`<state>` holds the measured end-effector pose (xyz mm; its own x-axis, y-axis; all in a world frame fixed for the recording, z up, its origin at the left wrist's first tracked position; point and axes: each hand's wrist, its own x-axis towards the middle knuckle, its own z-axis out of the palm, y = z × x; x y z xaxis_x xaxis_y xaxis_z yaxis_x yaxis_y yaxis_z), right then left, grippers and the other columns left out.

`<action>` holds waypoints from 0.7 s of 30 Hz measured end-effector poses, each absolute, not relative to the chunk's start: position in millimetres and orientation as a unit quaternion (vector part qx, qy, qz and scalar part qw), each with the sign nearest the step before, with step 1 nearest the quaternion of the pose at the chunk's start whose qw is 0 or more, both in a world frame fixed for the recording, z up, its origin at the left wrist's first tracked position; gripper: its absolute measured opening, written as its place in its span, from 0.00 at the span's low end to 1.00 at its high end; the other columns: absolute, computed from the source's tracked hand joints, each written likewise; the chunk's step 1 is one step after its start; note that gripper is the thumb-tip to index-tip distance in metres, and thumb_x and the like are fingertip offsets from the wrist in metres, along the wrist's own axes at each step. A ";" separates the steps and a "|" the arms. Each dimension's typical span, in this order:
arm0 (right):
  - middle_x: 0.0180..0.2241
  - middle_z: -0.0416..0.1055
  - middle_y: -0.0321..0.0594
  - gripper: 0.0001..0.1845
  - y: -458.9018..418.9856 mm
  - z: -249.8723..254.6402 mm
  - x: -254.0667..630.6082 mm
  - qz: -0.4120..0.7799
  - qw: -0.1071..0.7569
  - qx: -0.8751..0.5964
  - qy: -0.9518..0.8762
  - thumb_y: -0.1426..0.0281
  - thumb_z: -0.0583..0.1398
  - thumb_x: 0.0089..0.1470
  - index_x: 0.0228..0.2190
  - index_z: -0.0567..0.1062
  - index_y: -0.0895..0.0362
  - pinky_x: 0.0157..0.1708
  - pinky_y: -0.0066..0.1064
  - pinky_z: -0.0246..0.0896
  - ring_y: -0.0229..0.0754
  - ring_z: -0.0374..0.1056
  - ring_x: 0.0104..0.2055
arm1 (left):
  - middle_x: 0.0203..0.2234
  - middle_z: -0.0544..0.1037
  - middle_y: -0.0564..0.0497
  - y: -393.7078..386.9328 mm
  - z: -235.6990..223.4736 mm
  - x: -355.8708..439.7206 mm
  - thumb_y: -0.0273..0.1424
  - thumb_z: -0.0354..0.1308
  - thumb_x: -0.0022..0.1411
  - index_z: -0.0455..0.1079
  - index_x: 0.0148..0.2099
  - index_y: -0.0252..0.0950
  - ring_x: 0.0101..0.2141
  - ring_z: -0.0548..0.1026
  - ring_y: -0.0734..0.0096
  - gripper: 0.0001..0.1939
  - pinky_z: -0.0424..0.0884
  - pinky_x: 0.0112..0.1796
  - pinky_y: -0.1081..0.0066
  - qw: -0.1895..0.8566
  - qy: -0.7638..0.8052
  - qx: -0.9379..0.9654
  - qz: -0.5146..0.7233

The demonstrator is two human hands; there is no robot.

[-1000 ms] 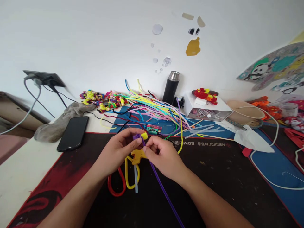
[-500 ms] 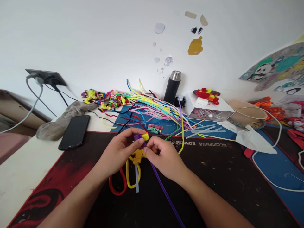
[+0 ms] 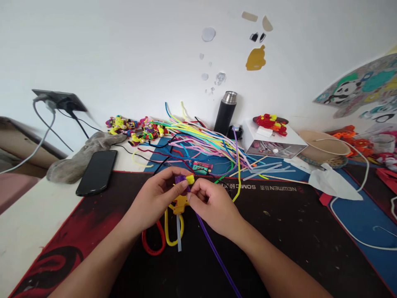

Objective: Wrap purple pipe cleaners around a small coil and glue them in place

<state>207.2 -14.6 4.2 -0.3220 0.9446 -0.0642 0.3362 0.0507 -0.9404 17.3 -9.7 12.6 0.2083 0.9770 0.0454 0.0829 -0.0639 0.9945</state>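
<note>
Between its thumb and fingers, my left hand [image 3: 159,194] holds a small bundle of purple and yellow pipe cleaner [image 3: 180,180], yellow at its right end. My right hand [image 3: 214,203] pinches a long purple pipe cleaner [image 3: 214,246] close to that bundle; its free length runs down toward the bottom edge. Under the hands lies a yellow glue gun [image 3: 180,205], partly hidden, with a translucent glue stick [image 3: 179,238] poking out. Beside it show a red loop [image 3: 154,248] and a yellow loop [image 3: 169,236], which look like scissor handles.
Behind the hands spreads a pile of coloured pipe cleaners [image 3: 201,140], near a black thermos [image 3: 225,114] and a white drawer box [image 3: 276,145]. A phone [image 3: 97,171] lies on the left. Several small dolls [image 3: 149,130], a tissue [image 3: 336,184] and white cables surround the dark desk mat [image 3: 279,231].
Both hands keep almost the same place and grip. The view has shifted very slightly; the right fingers have barely moved along the purple pipe cleaner.
</note>
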 end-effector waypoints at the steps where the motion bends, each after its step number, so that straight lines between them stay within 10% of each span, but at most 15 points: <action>1: 0.22 0.63 0.28 0.09 -14.8 4.2 207.1 0.484 0.314 -0.491 -0.653 0.71 0.62 0.60 0.28 0.70 0.53 0.24 0.30 0.51 0.37 0.58 0.23 | 0.43 0.85 0.48 -9.8 13.2 17.4 0.44 0.69 0.68 0.81 0.50 0.40 0.43 0.82 0.60 0.15 0.77 0.44 0.66 0.512 0.453 0.585 0.436; 21: 0.22 0.63 0.27 0.06 -16.8 0.1 205.7 0.480 0.314 -0.473 -0.669 0.69 0.63 0.62 0.31 0.73 0.53 0.25 0.30 0.51 0.36 0.58 0.24 | 0.38 0.85 0.48 -11.5 16.6 18.4 0.44 0.71 0.65 0.82 0.45 0.39 0.38 0.81 0.60 0.15 0.76 0.40 0.67 0.484 0.491 0.565 0.455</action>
